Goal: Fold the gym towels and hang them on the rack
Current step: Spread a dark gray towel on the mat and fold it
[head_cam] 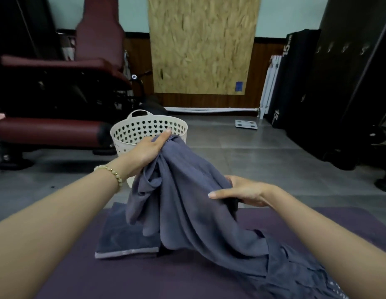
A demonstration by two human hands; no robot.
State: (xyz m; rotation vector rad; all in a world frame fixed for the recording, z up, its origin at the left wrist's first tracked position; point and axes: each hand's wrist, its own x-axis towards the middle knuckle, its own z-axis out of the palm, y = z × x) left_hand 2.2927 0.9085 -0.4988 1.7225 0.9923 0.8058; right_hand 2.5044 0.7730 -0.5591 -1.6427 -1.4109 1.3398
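A loose grey-blue towel point(187, 195) hangs crumpled between my two hands above a purple mat point(79, 272). My left hand point(150, 147), with a bead bracelet at the wrist, grips the towel's upper edge near the basket. Lower down and to the right, my right hand point(243, 190) pinches another part of the cloth. The towel's tail trails down to the lower right. A folded dark grey towel point(123, 236) lies flat on the mat under the hanging one. No rack is recognisable in this view.
A cream plastic basket point(131, 130) with heart-shaped holes stands on the tiled floor beyond the mat. A dark red gym bench point(47, 130) fills the left. Black mats point(295, 78) lean at the right, and a bathroom scale point(246, 124) lies on the floor.
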